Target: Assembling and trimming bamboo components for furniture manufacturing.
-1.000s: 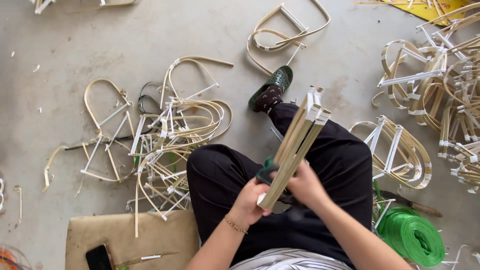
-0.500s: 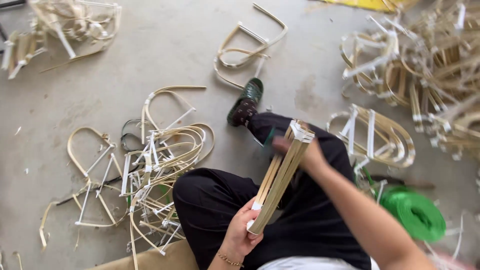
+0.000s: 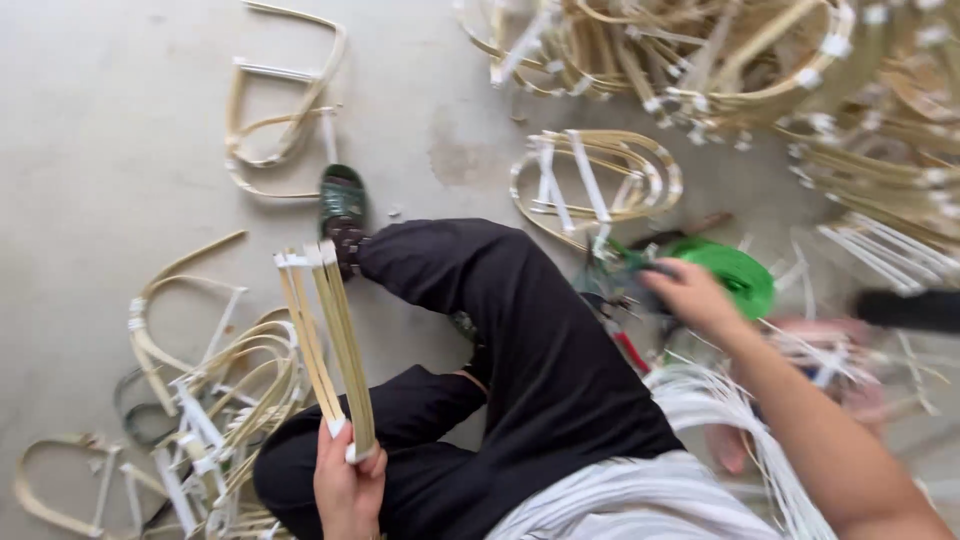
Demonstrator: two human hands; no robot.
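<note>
Grey concrete floor (image 3: 130, 110) takes up most of the view, with a person sitting cross-legged on it in black trousers (image 3: 520, 330) and a dark green sandal (image 3: 343, 205). Heaps of bent cane frames (image 3: 760, 60) bound with white tape crowd the upper right, one flat frame (image 3: 595, 180) lies just beyond the knee, and more loops (image 3: 215, 390) are piled at the left beside the thigh. A sheaf of loose white strips (image 3: 720, 420) spills over the lap at the right, near a green roll of tape (image 3: 735, 275).

Smaller, and nearest the work, is the bundle of straight cane slats (image 3: 325, 340), tipped with white at both ends. It stands nearly upright in front of the left knee, fanning slightly apart toward the top. The left hand (image 3: 348, 480) is closed around its lower end, fingers wrapped over the white-tipped butts. The right hand (image 3: 690, 295) is out to the side, over the green roll and some blurred tools; whether it has closed on anything I cannot tell.

The slats look light and stiff but thin enough to flex or splinter if bent sideways, and they would probably slide against each other in a loose grip. Holding them squeezed together near one end, as now, or around the middle, seems the soundest place.
</note>
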